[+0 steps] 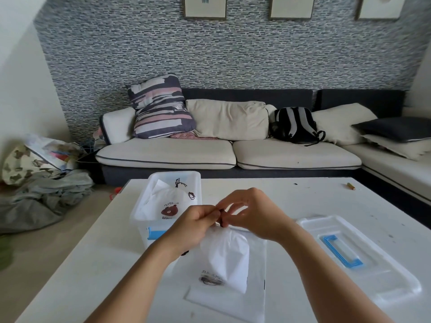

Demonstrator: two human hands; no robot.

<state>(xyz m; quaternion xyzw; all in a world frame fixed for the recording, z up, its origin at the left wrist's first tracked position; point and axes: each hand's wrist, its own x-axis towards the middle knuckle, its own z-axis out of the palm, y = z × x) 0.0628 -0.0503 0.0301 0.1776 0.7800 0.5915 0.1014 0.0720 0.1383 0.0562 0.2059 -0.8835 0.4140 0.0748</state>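
Two white drawstring pouches. Your left hand (198,223) and right hand (254,213) pinch the dark cord (221,216) of the held pouch (227,255) above the table (303,197). The second pouch (168,201) lies in the one clear bin (198,177). One lid (384,276) sits right, with open room toward the far edge.

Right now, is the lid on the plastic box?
No, the lid lies flat on the table, apart from the open box.

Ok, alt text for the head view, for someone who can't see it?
The left hand and right hand pinch the dark drawstring at the neck of a white pouch over a white table. To their left a clear box holds a similar bear-printed pouch; a clear lid with a blue handle lies to the right, a sofa behind.
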